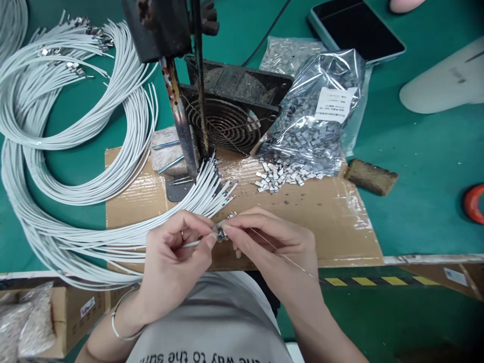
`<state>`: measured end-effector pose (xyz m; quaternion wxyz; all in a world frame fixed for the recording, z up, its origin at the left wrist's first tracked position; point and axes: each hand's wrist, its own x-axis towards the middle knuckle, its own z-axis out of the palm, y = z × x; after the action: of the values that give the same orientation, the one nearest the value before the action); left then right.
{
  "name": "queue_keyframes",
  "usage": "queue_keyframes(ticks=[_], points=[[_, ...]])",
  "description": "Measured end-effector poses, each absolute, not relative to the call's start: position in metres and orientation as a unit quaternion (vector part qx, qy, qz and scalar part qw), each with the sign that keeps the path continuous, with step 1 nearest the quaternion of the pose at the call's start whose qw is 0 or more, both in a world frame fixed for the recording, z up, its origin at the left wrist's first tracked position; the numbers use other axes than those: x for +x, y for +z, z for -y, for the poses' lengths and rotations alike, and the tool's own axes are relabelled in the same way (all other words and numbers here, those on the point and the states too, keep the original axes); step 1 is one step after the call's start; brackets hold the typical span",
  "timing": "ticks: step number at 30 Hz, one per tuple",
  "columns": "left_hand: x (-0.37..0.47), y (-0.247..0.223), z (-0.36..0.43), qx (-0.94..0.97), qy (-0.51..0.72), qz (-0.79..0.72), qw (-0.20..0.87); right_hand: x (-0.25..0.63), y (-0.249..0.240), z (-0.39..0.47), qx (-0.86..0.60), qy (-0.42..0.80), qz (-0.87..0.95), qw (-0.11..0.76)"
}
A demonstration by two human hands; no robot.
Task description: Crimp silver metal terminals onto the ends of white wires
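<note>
Near the front edge of the cardboard sheet [333, 222], my two hands meet with their fingertips nearly touching. My left hand [181, 257] pinches a white cable [191, 244] close to its end. Small metal pieces show between the fingertips. My right hand [278, 247] is closed, with thumb and forefinger at those pieces, and a thin wire [291, 259] runs back across its palm side. Just beyond my hands lies a bundle of white cables [204, 194], their ends under the tip of a soldering iron [181, 128]. Loose metal clips [280, 176] are scattered to the right.
Behind the iron stands a black fan [227, 121]. A clear bag of metal parts [317, 121], a phone [357, 27], a brown block [370, 176] and a white bottle [442, 80] are at the right. Coiled white cables [128, 166] cover the left; a person's fingertip shows top right.
</note>
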<state>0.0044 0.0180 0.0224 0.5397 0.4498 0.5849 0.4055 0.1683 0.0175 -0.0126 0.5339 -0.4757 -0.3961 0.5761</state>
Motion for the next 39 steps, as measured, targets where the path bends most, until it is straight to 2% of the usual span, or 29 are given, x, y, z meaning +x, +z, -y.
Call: queue_keyframes(ticks=[13, 21, 32, 39], points=[[0.005, 0.024, -0.019, 0.460, 0.392, -0.599, 0.526, 0.170, -0.011, -0.020, -0.475, 0.571, 0.408, 0.530], [0.006, 0.021, -0.022, 0.436, 0.413, -0.605, 0.523, 0.173, -0.016, -0.010, -0.511, 0.469, 0.513, 0.506], [0.005, 0.019, -0.040, 0.416, 0.447, -0.625, 0.486, 0.175, -0.014, -0.021, -0.522, 0.424, 0.552, 0.494], [0.000, 0.016, -0.048, 0.408, 0.471, -0.622, 0.473, 0.163, -0.010, -0.032, -0.496, 0.487, 0.501, 0.516]])
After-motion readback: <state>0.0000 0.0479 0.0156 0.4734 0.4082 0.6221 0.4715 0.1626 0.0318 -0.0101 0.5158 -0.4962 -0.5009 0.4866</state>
